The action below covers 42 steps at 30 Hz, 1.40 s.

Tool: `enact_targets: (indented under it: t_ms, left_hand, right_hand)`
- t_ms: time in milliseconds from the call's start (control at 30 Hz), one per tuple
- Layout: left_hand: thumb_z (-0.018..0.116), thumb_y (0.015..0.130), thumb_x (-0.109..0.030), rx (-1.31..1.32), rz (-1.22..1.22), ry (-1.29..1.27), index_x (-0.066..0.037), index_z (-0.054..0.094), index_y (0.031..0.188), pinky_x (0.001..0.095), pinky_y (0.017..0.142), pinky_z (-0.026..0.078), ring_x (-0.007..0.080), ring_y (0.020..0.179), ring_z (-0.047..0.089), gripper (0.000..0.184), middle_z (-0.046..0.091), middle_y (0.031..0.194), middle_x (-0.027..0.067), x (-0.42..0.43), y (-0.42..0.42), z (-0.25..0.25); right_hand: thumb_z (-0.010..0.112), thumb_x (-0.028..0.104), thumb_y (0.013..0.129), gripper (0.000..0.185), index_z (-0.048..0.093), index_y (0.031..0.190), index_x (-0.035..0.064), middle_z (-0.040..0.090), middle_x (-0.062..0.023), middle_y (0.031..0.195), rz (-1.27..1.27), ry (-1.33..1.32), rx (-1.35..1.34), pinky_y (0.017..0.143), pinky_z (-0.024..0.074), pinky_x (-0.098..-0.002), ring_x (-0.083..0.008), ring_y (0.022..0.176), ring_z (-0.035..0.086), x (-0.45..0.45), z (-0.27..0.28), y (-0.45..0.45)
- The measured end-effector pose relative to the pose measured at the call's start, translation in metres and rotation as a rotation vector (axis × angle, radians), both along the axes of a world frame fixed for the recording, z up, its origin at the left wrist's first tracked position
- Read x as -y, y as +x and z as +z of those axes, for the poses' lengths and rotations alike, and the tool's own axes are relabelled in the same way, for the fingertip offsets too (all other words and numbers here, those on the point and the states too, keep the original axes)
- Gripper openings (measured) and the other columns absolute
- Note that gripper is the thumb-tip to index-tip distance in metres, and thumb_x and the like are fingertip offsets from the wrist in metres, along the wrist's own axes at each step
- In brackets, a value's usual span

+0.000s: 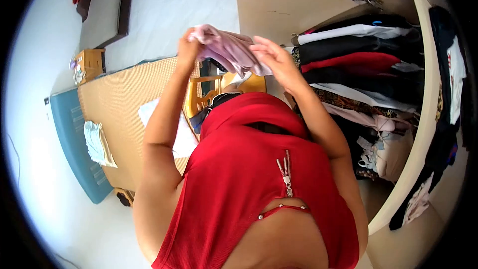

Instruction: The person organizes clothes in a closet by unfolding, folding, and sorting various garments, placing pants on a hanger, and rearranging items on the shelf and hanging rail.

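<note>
A pale pink garment [230,52] hangs in loose folds in front of me, held up in the air; its exact kind does not show. My left hand [189,47] is closed on its left end, gripping the bunched fabric. At the other end, my right hand [278,61] has its fingers stretched out along the cloth, touching or just beside it, without a visible grip. Below the garment stands a yellow wooden chair [201,100], partly hidden by my body and the cloth.
On the right, an open wardrobe [422,89] holds several hanging clothes [348,65] and a beige bag [393,154]. To the left lies a bed with a woven mat [119,94], a folded cloth [99,144] and a white cloth [181,137]. Beyond it are a wooden nightstand [90,65] and a grey bench [103,12].
</note>
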<state>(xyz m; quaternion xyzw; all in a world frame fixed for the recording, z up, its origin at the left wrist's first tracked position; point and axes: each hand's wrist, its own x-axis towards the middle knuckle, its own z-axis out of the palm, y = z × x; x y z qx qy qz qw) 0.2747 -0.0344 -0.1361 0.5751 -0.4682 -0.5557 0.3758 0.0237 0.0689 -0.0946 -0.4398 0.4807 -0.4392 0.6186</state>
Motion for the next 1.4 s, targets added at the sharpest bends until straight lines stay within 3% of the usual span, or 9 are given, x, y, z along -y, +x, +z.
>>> enact_targets:
  t_ms: [267,400,533,600,633,667,767,1000,1400]
  left_hand:
    - [0.052,0.082,0.000,0.198,0.224,-0.179,-0.002,0.065,0.103,0.0224,0.061,0.047,0.0103,0.076,0.059,0.024,0.065,0.090,0.0050,0.014,0.216,0.037]
    - [0.053,0.086,0.000,0.440,0.274,-0.220,-0.001,0.062,0.086,0.0238,0.061,0.044,0.0099,0.069,0.056,0.009,0.062,0.077,0.0029,-0.028,0.246,0.052]
    - [0.051,0.082,0.008,1.113,-0.172,-0.339,-0.003,0.066,0.077,0.0307,0.059,0.049,0.0174,0.064,0.057,0.019,0.060,0.070,0.0097,-0.081,0.289,-0.002]
    - [0.051,0.088,0.000,1.407,-0.411,-0.163,-0.005,0.067,0.083,0.0336,0.059,0.054,0.0205,0.071,0.063,0.018,0.066,0.085,0.0123,-0.127,0.347,-0.087]
    - [0.049,0.090,-0.001,1.657,-0.551,0.336,-0.006,0.067,0.088,0.0337,0.063,0.056,0.0221,0.076,0.065,0.019,0.067,0.093,0.0119,-0.145,0.340,-0.106]
    - [0.051,0.089,-0.009,1.586,-0.762,0.631,-0.007,0.067,0.107,0.0429,0.080,0.053,0.0278,0.095,0.066,0.025,0.067,0.106,0.0162,-0.155,0.315,-0.091]
    - [0.063,0.078,-0.012,1.243,-0.888,0.781,-0.016,0.070,0.107,0.0387,0.093,0.049,0.0288,0.105,0.063,0.030,0.067,0.111,0.0107,-0.220,0.358,-0.174]
    - [0.060,0.084,-0.026,0.952,-0.640,0.322,-0.010,0.065,0.111,0.0406,0.086,0.050,0.0340,0.095,0.064,0.032,0.068,0.104,0.0161,-0.185,0.270,-0.187]
    - [0.062,0.087,-0.021,0.652,-0.987,-0.274,-0.009,0.065,0.110,0.0420,0.086,0.049,0.0344,0.097,0.062,0.027,0.067,0.106,0.0152,-0.006,-0.023,-0.079]
  right_hand:
    - [0.051,0.019,0.097,0.034,0.054,0.126,0.0017,0.065,-0.0105,0.108,-0.193,0.257,0.005,0.089,0.0457,-0.0288,-0.0168,0.099,0.061,-0.004,-0.031,-0.049]
    - [0.051,0.020,0.097,0.033,0.055,0.125,0.0016,0.065,-0.0109,0.108,-0.217,0.308,-0.025,0.089,0.0460,-0.0288,-0.0172,0.099,0.062,-0.005,-0.034,-0.052]
    - [0.052,0.021,0.097,0.034,0.055,0.124,0.0017,0.066,-0.0108,0.107,-0.199,0.345,-0.021,0.088,0.0460,-0.0283,-0.0176,0.098,0.062,-0.006,-0.044,-0.050]
    - [0.052,0.021,0.097,0.034,0.055,0.124,0.0017,0.066,-0.0108,0.107,-0.183,0.354,-0.009,0.088,0.0460,-0.0282,-0.0177,0.098,0.063,-0.006,-0.046,-0.049]
    - [0.053,0.020,0.096,0.034,0.054,0.124,0.0014,0.066,-0.0113,0.107,-0.186,0.369,-0.003,0.088,0.0462,-0.0282,-0.0178,0.098,0.063,-0.005,-0.044,-0.048]
    - [0.053,0.020,0.096,0.034,0.054,0.125,0.0012,0.066,-0.0115,0.107,-0.193,0.370,-0.003,0.088,0.0463,-0.0283,-0.0179,0.098,0.063,-0.005,-0.043,-0.046]
    - [0.052,0.020,0.097,0.034,0.054,0.125,0.0007,0.065,-0.0124,0.107,-0.213,0.370,-0.005,0.088,0.0470,-0.0288,-0.0185,0.098,0.063,-0.007,-0.043,-0.047]
    - [0.052,0.020,0.097,0.033,0.054,0.124,0.0006,0.065,-0.0120,0.106,-0.261,0.364,0.028,0.088,0.0470,-0.0288,-0.0180,0.097,0.062,-0.018,-0.043,-0.064]
    - [0.056,0.019,0.096,0.029,0.058,0.119,0.0023,0.066,-0.0069,0.096,-0.610,0.046,0.017,0.082,0.0485,-0.0271,-0.0136,0.087,0.061,-0.057,-0.017,-0.109]
